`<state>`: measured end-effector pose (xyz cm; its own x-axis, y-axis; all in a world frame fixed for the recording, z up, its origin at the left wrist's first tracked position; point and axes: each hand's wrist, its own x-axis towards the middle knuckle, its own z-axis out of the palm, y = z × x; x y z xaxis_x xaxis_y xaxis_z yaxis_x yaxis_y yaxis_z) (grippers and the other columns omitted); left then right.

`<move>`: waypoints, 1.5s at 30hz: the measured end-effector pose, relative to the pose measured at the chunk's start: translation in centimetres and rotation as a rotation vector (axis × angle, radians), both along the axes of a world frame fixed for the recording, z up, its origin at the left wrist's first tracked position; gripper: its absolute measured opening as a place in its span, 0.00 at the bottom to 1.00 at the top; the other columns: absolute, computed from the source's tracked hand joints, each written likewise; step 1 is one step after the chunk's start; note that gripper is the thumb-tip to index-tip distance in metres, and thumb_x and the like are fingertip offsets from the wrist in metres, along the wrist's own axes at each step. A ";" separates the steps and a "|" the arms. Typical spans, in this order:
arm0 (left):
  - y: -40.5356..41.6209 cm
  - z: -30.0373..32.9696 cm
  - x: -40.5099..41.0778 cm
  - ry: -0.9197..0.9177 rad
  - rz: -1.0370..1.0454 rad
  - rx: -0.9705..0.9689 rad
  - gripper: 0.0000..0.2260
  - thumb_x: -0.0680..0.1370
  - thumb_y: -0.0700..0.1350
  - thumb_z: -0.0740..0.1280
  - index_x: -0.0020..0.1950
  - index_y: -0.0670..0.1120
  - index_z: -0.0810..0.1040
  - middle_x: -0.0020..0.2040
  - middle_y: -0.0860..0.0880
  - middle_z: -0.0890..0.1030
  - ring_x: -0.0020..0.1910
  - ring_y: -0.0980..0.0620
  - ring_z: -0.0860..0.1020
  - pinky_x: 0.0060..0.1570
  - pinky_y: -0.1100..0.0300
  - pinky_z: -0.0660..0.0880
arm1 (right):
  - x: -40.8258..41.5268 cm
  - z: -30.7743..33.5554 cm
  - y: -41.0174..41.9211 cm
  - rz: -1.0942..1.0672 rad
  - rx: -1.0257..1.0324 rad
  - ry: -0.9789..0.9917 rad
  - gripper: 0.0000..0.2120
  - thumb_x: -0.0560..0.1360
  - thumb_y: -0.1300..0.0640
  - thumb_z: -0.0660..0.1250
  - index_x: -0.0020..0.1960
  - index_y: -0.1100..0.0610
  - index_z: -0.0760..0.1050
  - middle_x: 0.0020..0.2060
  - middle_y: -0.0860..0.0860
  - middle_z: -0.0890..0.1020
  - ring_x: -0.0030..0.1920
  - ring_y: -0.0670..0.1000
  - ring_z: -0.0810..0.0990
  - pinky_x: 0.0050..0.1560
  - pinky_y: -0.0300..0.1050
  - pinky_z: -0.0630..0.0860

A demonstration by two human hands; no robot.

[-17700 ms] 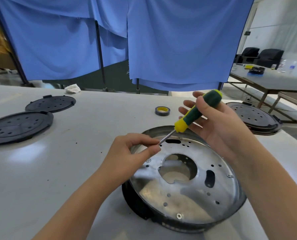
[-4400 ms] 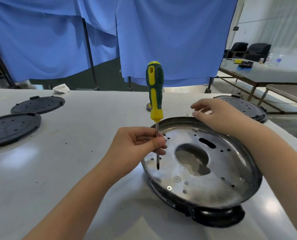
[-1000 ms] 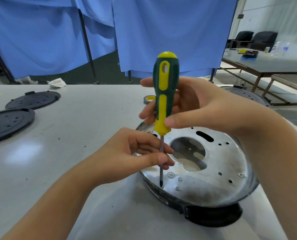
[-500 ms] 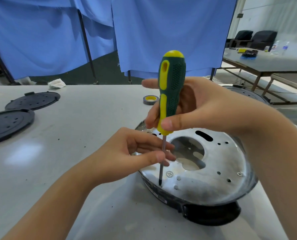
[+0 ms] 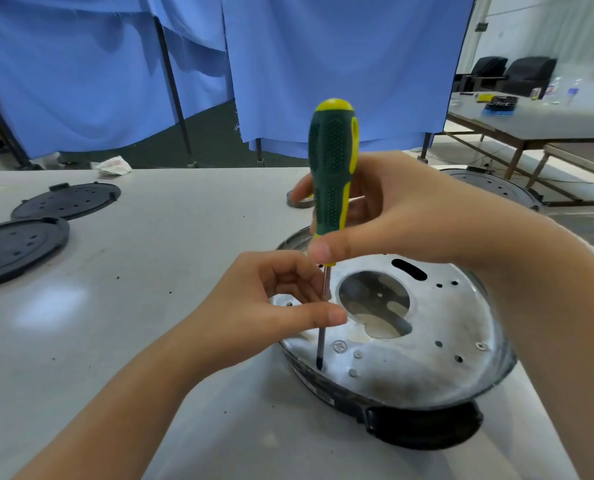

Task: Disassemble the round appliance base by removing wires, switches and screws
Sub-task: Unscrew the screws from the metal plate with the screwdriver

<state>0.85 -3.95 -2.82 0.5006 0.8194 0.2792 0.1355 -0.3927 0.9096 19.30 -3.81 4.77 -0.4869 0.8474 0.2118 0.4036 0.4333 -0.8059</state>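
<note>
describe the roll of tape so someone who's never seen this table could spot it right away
On the grey table, look just beyond the round metal base. The tape is a small ring lying flat there, partly hidden behind the right hand. Unlike the wide black discs at left, it is tiny and hollow.

Can't resolve screw under screwdriver (image 5: 330, 188) tip at near-left rim of round base (image 5: 427, 368); tape roll (image 5: 298, 202) behind base half hidden by right hand (image 5: 402, 216); base's far rim also covered.

White table (image 5: 157, 341), appliance base (image 5: 427, 382), 2 black covers (image 5: 18, 247), tape roll (image 5: 299, 202)
</note>
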 end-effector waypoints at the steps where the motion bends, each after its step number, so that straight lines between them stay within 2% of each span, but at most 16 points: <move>1: 0.0 0.1 -0.1 0.007 -0.028 -0.015 0.09 0.63 0.49 0.77 0.41 0.49 0.83 0.37 0.53 0.84 0.40 0.54 0.83 0.44 0.66 0.77 | 0.1 0.0 0.0 0.020 -0.011 0.037 0.24 0.63 0.57 0.78 0.58 0.54 0.75 0.46 0.46 0.85 0.47 0.55 0.84 0.51 0.49 0.81; 4: -0.3 0.4 -0.5 0.017 -0.130 -0.066 0.07 0.70 0.48 0.71 0.47 0.52 0.84 0.43 0.52 0.86 0.46 0.51 0.84 0.47 0.65 0.77 | 0.1 0.0 -0.1 0.109 -0.083 0.135 0.27 0.68 0.68 0.73 0.65 0.63 0.69 0.48 0.56 0.85 0.49 0.57 0.84 0.55 0.51 0.79; 7: -0.2 0.5 -0.7 0.002 -0.136 -0.097 0.06 0.72 0.43 0.72 0.47 0.50 0.85 0.41 0.48 0.86 0.43 0.48 0.85 0.45 0.64 0.78 | 0.2 0.0 -0.2 0.163 -0.135 0.165 0.28 0.70 0.70 0.69 0.67 0.62 0.65 0.52 0.57 0.84 0.53 0.54 0.83 0.54 0.49 0.80; 12: -0.1 0.2 -0.2 -0.049 -0.017 -0.031 0.07 0.60 0.49 0.77 0.35 0.49 0.84 0.34 0.49 0.85 0.35 0.49 0.85 0.39 0.64 0.79 | -0.1 0.1 -0.5 0.035 -0.031 -0.004 0.28 0.65 0.53 0.78 0.62 0.50 0.72 0.51 0.42 0.83 0.53 0.48 0.83 0.53 0.44 0.80; 14: 0.0 0.0 -0.1 -0.043 0.037 0.029 0.11 0.58 0.50 0.78 0.34 0.46 0.83 0.32 0.51 0.84 0.33 0.54 0.83 0.37 0.66 0.77 | -0.5 0.1 -0.5 -0.005 0.041 -0.071 0.23 0.64 0.51 0.78 0.57 0.49 0.76 0.51 0.43 0.82 0.49 0.51 0.83 0.51 0.47 0.80; 17: 0.1 -0.1 0.1 -0.040 0.063 0.041 0.15 0.58 0.50 0.78 0.37 0.44 0.81 0.32 0.51 0.83 0.32 0.56 0.81 0.36 0.68 0.76 | -0.5 0.2 -0.5 0.004 0.068 -0.046 0.19 0.68 0.57 0.77 0.57 0.53 0.77 0.51 0.51 0.83 0.47 0.56 0.83 0.50 0.49 0.80; 20: 0.1 0.0 -0.1 -0.025 -0.013 0.006 0.10 0.63 0.50 0.76 0.41 0.49 0.83 0.37 0.53 0.84 0.38 0.56 0.83 0.42 0.67 0.76 | -0.3 0.2 -0.6 0.067 0.005 0.025 0.21 0.70 0.65 0.73 0.62 0.60 0.74 0.49 0.55 0.84 0.50 0.56 0.83 0.55 0.51 0.79; 23: -0.1 0.4 -0.7 -0.026 -0.120 -0.055 0.08 0.71 0.45 0.72 0.50 0.51 0.83 0.44 0.50 0.86 0.46 0.50 0.85 0.47 0.65 0.77 | -0.3 0.1 -0.5 0.144 -0.063 0.090 0.22 0.70 0.67 0.69 0.62 0.59 0.71 0.50 0.55 0.84 0.53 0.57 0.83 0.56 0.51 0.79; 26: -0.2 0.5 -0.8 -0.049 -0.116 -0.084 0.07 0.71 0.40 0.71 0.48 0.47 0.84 0.41 0.47 0.86 0.42 0.47 0.85 0.45 0.63 0.79 | -0.1 0.1 -0.4 0.209 -0.117 0.134 0.24 0.71 0.69 0.67 0.64 0.58 0.67 0.54 0.58 0.82 0.54 0.56 0.83 0.54 0.51 0.79; 29: -0.3 0.5 -0.5 -0.074 -0.020 -0.059 0.05 0.64 0.40 0.76 0.39 0.46 0.84 0.36 0.47 0.85 0.37 0.47 0.85 0.40 0.64 0.79 | -0.1 0.2 -0.5 0.150 -0.091 0.121 0.26 0.70 0.64 0.72 0.65 0.57 0.68 0.53 0.54 0.83 0.52 0.54 0.84 0.53 0.49 0.81; 32: -0.2 0.4 -0.2 -0.066 0.097 0.056 0.14 0.58 0.45 0.80 0.37 0.42 0.82 0.32 0.50 0.84 0.34 0.53 0.83 0.38 0.66 0.78 | -0.9 0.0 -0.7 0.020 0.056 0.031 0.22 0.67 0.55 0.77 0.59 0.55 0.75 0.52 0.52 0.82 0.50 0.51 0.82 0.51 0.48 0.80; 34: -0.2 0.4 0.0 -0.063 0.131 0.083 0.17 0.57 0.47 0.82 0.38 0.42 0.80 0.32 0.50 0.83 0.33 0.55 0.81 0.37 0.68 0.76 | -1.3 0.1 -0.7 -0.020 0.111 0.016 0.18 0.67 0.55 0.77 0.55 0.54 0.78 0.50 0.48 0.83 0.48 0.51 0.82 0.49 0.47 0.80; 38: -0.2 0.5 -0.2 -0.075 0.044 0.029 0.12 0.62 0.49 0.77 0.42 0.46 0.83 0.36 0.50 0.84 0.37 0.53 0.83 0.41 0.66 0.77 | -1.0 0.2 -0.8 0.019 0.099 0.051 0.16 0.70 0.63 0.74 0.57 0.60 0.76 0.47 0.53 0.83 0.49 0.53 0.83 0.51 0.48 0.80; 41: -0.3 0.8 -0.8 -0.089 -0.077 -0.048 0.09 0.71 0.42 0.73 0.51 0.48 0.83 0.43 0.48 0.86 0.44 0.49 0.85 0.46 0.65 0.78 | -0.7 0.3 -0.8 0.091 0.041 0.120 0.16 0.72 0.70 0.69 0.58 0.60 0.72 0.48 0.55 0.84 0.49 0.52 0.84 0.51 0.46 0.81; 43: -0.3 0.9 -1.0 -0.093 -0.084 -0.066 0.09 0.72 0.39 0.70 0.50 0.47 0.83 0.42 0.47 0.86 0.43 0.47 0.85 0.45 0.64 0.79 | -0.6 0.3 -0.8 0.146 -0.030 0.173 0.20 0.73 0.73 0.66 0.62 0.60 0.68 0.53 0.58 0.82 0.51 0.54 0.84 0.52 0.48 0.81; 45: -0.4 1.0 -0.8 -0.091 -0.046 -0.048 0.08 0.69 0.40 0.71 0.47 0.47 0.84 0.39 0.47 0.86 0.40 0.47 0.85 0.43 0.64 0.79 | -0.5 0.3 -0.8 0.177 -0.075 0.202 0.24 0.73 0.72 0.66 0.67 0.60 0.65 0.56 0.58 0.81 0.53 0.55 0.83 0.53 0.50 0.80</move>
